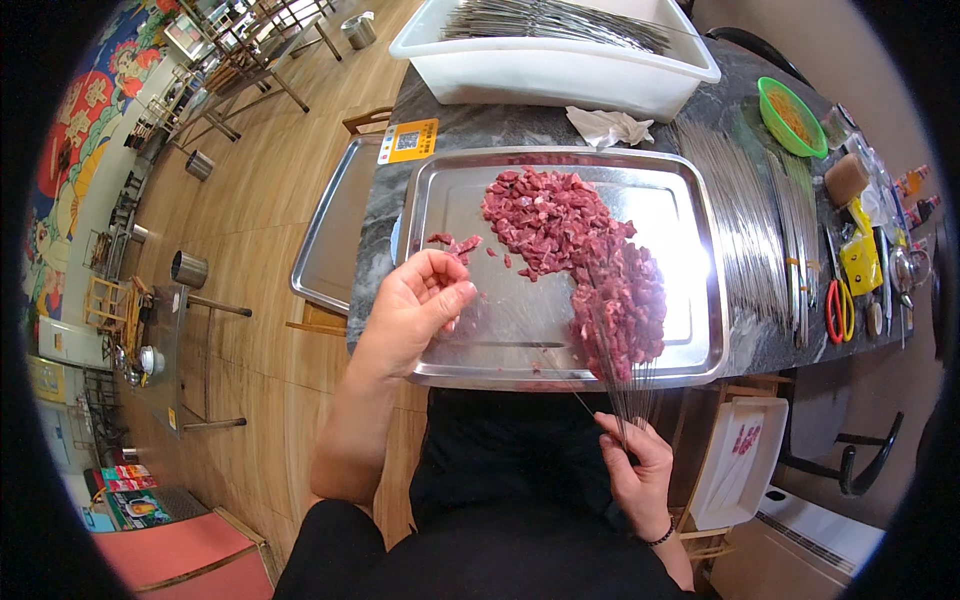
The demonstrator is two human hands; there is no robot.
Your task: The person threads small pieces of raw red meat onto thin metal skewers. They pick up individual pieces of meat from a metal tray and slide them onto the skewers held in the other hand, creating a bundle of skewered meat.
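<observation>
A shallow metal tray (pixel 450 365) lies before me, holding a curved heap of diced raw red meat (pixel 560 220). Over its left side is my left hand (pixel 425 305), with thumb and fingers pinched together; what they hold, if anything, is hidden. A few loose meat pieces (pixel 458 247) lie just beyond its knuckles. At the tray's near edge, my right hand (pixel 640 465) grips a bunch of thin metal skewers (pixel 630 395). Their far ends fan out over the right part of the heap. One skewer slants away from the bunch toward my left hand.
A white tub (pixel 560 80) of skewers stands at the back, with crumpled tissue (pixel 608 127) beside it. More skewers (pixel 735 220) lie right of the tray, near scissors (pixel 838 310) and a green bowl (pixel 790 115). Another metal tray (pixel 335 235) sits lower left.
</observation>
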